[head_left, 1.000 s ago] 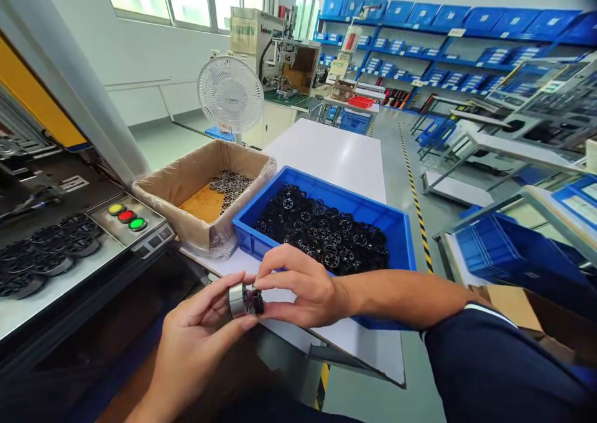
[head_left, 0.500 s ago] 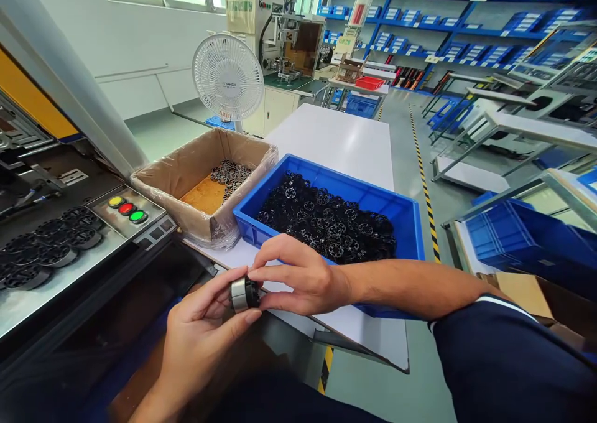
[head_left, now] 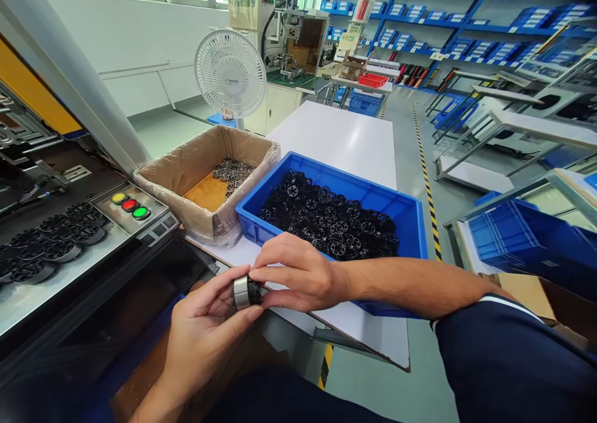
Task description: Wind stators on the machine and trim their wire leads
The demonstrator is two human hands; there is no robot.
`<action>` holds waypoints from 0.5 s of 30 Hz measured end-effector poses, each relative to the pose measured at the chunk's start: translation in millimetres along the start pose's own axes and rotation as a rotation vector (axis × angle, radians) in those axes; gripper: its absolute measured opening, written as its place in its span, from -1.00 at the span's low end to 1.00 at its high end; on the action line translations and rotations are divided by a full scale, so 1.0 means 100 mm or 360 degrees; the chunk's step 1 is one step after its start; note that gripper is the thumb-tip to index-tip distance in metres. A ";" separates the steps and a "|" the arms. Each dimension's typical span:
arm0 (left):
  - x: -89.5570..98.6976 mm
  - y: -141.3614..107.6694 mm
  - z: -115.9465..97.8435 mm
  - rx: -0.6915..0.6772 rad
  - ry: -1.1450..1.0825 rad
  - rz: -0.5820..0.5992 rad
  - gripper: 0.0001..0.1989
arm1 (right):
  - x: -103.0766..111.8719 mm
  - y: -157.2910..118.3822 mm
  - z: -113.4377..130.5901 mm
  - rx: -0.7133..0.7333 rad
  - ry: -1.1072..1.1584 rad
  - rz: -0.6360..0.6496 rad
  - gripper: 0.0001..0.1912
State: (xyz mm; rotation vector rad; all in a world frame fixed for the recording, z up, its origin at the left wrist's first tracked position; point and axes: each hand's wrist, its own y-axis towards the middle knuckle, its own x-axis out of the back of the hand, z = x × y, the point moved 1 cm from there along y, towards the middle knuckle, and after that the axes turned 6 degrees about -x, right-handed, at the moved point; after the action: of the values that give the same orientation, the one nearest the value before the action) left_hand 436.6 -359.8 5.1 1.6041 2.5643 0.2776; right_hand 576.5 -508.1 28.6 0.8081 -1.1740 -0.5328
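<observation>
Between my two hands is a small round part, a silver metal ring with a black plastic end piece (head_left: pixel 242 293). My left hand (head_left: pixel 205 330) pinches the metal ring between thumb and fingers. From the other side, the thumb and fingers of my right hand (head_left: pixel 298 277) grip the black end piece. Just beyond my right hand stands a blue plastic bin (head_left: pixel 410 224) heaped with black round end pieces (head_left: pixel 326 218). To its left, a plastic-lined cardboard box (head_left: pixel 172 196) holds several metal-rimmed round parts (head_left: pixel 233 173).
At left is a machine with yellow, red and green buttons (head_left: pixel 129 205); several assembled black round parts (head_left: pixel 60 242) lie on its metal top. A white fan (head_left: pixel 231 71) stands behind the box. The white table (head_left: pixel 345 130) reaches backward, with blue shelving (head_left: pixel 420 34) beyond.
The whole view has shifted slightly. Both hands keep their grip on the round part, with little visible change in its pose.
</observation>
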 end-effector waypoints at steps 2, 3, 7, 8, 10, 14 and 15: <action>0.00 0.00 0.01 0.0000 0.0000 0.0005 -0.52 | 0.00 0.00 0.00 -0.0018 -0.0010 0.0005 -0.71; 0.00 0.00 0.02 0.0000 -0.0001 0.0009 -0.52 | 0.00 -0.01 0.00 -0.0019 -0.0014 0.0005 -0.73; 0.00 0.00 0.01 -0.0004 -0.0023 0.0031 -0.52 | 0.00 -0.01 0.00 0.0005 -0.0018 0.0007 -0.73; 0.00 0.01 0.00 0.0000 -0.0036 0.0037 -0.52 | 0.00 -0.01 -0.01 0.0010 -0.0023 0.0008 -0.71; 0.00 0.01 -0.01 0.0015 -0.0079 0.0058 -0.53 | 0.02 -0.01 -0.01 0.0029 -0.0053 0.0015 -0.69; 0.00 0.00 -0.02 0.0062 -0.0212 0.0104 -0.55 | 0.05 -0.01 0.00 0.0106 -0.0199 0.0032 -0.68; 0.00 0.00 -0.02 0.0082 -0.0236 0.0119 -0.55 | 0.06 -0.01 0.01 0.0129 -0.0240 0.0042 -0.67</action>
State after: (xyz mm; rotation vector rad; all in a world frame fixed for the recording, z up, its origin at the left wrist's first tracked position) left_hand 435.9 -359.9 7.2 1.6725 2.4241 0.0955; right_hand 577.9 -513.4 30.9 0.8313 -1.3508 -0.5341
